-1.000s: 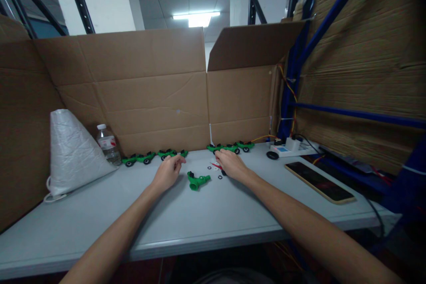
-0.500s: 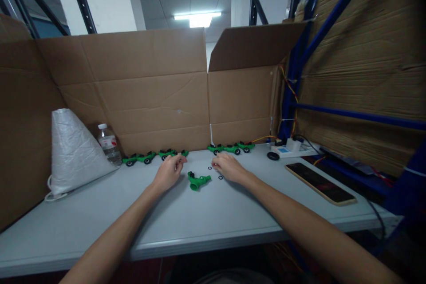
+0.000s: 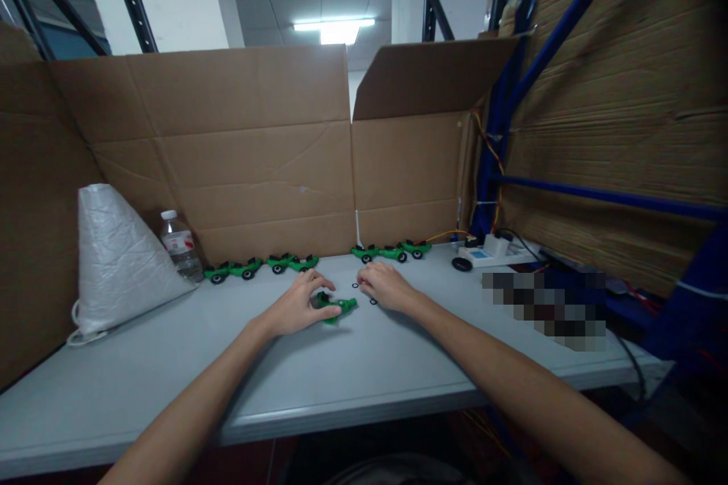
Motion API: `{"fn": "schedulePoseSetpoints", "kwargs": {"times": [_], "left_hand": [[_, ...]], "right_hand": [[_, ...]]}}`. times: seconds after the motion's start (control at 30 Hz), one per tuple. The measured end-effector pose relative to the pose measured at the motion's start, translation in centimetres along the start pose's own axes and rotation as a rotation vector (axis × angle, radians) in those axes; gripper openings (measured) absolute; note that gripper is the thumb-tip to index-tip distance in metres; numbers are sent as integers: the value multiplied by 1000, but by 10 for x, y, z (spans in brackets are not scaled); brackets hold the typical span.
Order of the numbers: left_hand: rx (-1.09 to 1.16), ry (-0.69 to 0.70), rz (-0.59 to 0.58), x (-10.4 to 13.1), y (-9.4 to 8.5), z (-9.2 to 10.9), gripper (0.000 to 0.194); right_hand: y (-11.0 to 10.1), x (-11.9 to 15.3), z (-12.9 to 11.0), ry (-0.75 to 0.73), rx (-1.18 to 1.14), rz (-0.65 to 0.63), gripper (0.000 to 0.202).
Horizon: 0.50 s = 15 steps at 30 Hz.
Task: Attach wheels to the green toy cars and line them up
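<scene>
A green plastic part with a black piece at its upper left lies near the middle of the white table. My left hand is at its left side, thumb and fingers spread around it, the thumb against the green surface. Just right of the part, my right hand rests low over the table with its fingers pressed together; what is between the fingertips is too small to make out. One small black ring lies under that hand's near side, and another ring is by its fingertips.
Green toy vehicles with black wheels line the back edge. At left stand a silvery bag and a water bottle. A power strip, a black disc and a pixelated area are at right. Cardboard walls the back.
My left hand has opened and moved right and down onto the green part. My right hand has stayed near the rings. The view has shifted slightly, and the phone's area is now pixelated.
</scene>
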<state>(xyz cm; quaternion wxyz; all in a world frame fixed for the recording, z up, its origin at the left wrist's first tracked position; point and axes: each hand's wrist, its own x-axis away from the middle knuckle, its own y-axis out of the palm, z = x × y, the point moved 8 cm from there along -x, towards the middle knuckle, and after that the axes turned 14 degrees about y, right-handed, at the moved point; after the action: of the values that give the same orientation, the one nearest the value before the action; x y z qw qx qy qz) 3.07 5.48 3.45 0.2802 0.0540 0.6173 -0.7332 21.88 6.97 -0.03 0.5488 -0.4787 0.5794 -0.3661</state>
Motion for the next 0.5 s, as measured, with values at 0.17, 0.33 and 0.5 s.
{"fn": "schedulePoseSetpoints", "kwargs": {"times": [0.17, 0.33, 0.5], "left_hand": [[8, 15, -70, 0, 7, -1, 63], [1, 8, -80, 1, 8, -3, 65], [-15, 0, -65, 2, 6, -7, 67]], "right_hand": [[0, 0, 0, -2, -37, -11, 18], [5, -2, 1, -24, -62, -8, 20], [5, -3, 0, -27, -62, -12, 22]]}}
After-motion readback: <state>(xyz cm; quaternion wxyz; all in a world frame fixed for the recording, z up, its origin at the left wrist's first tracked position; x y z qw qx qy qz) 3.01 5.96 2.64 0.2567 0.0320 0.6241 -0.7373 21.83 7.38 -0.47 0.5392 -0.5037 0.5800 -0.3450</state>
